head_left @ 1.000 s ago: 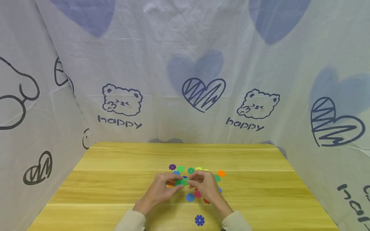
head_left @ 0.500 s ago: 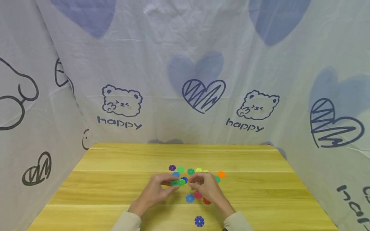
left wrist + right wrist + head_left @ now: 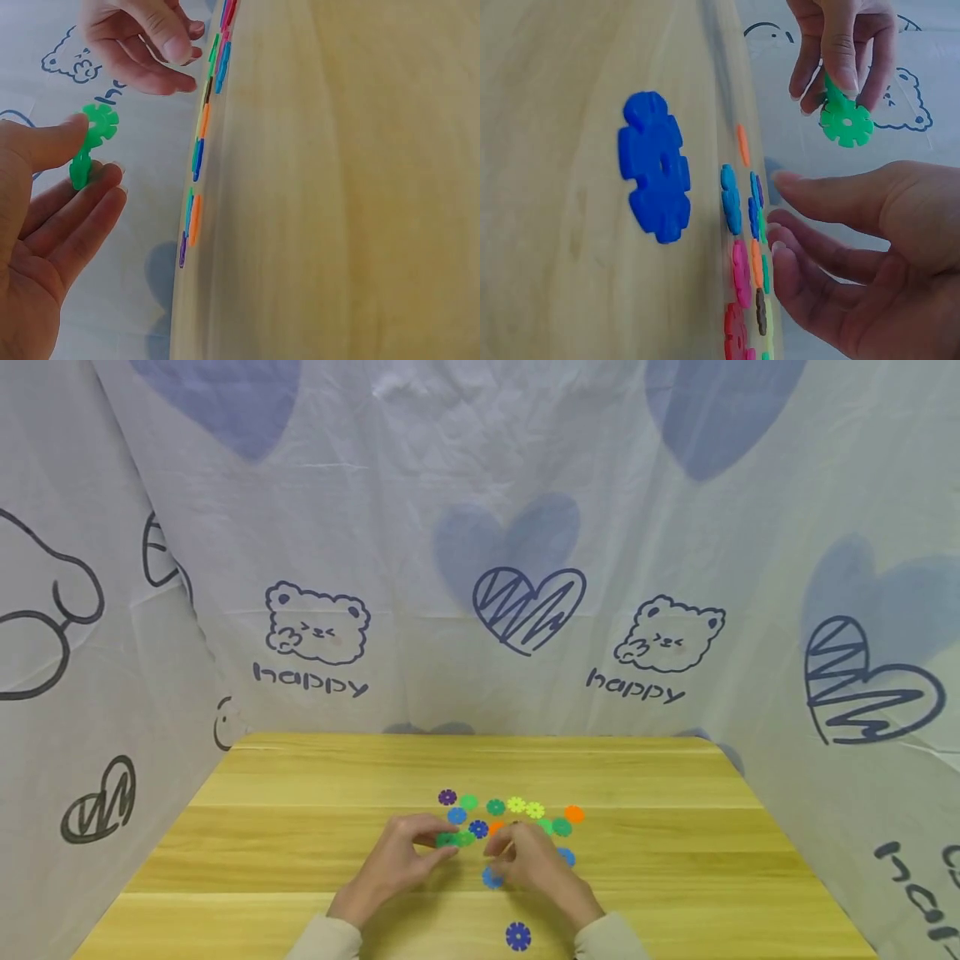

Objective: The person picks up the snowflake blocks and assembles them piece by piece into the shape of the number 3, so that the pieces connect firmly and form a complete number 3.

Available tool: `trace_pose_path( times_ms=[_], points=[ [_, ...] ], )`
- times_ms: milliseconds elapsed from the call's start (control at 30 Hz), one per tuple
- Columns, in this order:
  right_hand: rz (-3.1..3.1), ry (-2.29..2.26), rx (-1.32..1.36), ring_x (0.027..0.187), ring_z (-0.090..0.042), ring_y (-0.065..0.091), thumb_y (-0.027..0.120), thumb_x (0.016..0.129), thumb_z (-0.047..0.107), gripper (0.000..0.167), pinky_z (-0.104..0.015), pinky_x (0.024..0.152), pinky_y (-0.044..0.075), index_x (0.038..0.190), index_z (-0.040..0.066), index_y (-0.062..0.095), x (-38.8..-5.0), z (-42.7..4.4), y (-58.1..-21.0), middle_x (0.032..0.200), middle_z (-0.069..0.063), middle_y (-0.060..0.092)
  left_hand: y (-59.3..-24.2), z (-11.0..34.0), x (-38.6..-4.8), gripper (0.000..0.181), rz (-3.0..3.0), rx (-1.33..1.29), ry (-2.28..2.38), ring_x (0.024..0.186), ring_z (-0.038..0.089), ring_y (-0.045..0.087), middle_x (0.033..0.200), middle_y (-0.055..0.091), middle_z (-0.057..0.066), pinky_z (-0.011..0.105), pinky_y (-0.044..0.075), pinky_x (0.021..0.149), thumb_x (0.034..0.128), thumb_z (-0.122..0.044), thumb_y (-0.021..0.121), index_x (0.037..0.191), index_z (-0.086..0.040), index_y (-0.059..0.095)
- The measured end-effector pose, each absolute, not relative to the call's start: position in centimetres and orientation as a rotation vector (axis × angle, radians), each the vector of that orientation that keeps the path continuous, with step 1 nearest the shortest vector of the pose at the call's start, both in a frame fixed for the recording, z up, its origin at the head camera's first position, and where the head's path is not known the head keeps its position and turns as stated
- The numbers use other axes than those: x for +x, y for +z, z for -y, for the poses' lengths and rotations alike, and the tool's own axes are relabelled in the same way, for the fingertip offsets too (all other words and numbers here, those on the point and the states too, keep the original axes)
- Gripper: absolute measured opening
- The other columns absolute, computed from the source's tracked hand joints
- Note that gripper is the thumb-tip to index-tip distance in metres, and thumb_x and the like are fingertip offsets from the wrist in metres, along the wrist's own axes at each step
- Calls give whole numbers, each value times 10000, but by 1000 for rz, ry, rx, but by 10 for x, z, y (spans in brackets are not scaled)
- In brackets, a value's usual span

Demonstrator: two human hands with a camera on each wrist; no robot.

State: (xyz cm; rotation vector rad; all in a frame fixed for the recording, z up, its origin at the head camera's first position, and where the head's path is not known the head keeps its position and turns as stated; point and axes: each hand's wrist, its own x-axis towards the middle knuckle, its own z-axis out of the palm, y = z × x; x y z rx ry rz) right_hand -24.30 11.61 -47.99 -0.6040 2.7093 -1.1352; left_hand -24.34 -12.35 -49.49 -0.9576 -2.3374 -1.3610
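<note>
We saw the left hand (image 3: 405,853) pinching joined green discs (image 3: 847,122) between thumb and fingers above the wooden surface (image 3: 262,860). We saw the right hand (image 3: 536,864) holding nothing, thumb and loosely bent fingers parted, near a light blue disc (image 3: 492,878).

"happy" (image 3: 311,680) x2, on bkgd cloth (image 3: 423,681)

Plastic discs (image 3: 646,176) (faintly glossy), smooth wooden tabletop (image 3: 300,852), creased cloth (image 3: 420,543)
</note>
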Motion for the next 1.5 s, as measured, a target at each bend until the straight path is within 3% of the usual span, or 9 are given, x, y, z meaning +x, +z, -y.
trace_pose_path(
  times_ms=[200,667,1067,1333,1500],
  points=[
    [-2717,-1022,-606,870,-172,649,853,790,82,275,-304,762,577,1051,62,768,-240,-113,-482,1008,-55,751,-496,123,-244,242,2324,-961,-1350,809,97,740,1033,790,132,245,627,774,815,29,820,1047,-15,767],
    [-2758,-922,-672,825,-132,630,851,754,21,294,-237,744,548,1034,70,778,-240,-114,-484,925,-22,739,-495,122,-244,235,2309,-975,-1327,822,91,739,1020,794,114,277,634,775,826,-3,820,1054,-27,767],
    [-2746,-908,-692,803,-117,638,847,771,34,174,-235,740,553,919,94,778,-240,-115,-485,886,-8,743,-495,117,-247,238,2308,-967,-1322,821,95,734,1023,789,105,227,621,769,818,0,824,1046,-46,772],
    [-2756,-992,-724,783,-79,581,858,757,31,189,-214,712,502,894,103,748,-241,-118,-487,838,24,688,-493,115,-247,241,2307,-975,-1281,850,152,739,1035,784,96,247,625,781,819,-2,825,1049,-49,774],
    [-2739,-1074,-693,805,-88,568,819,813,44,125,-227,717,493,902,102,753,-244,-123,-485,855,23,667,-492,115,-248,243,2309,-962,-1248,885,177,747,1066,788,94,270,626,806,831,-25,824,1067,-53,774]
  ],
)
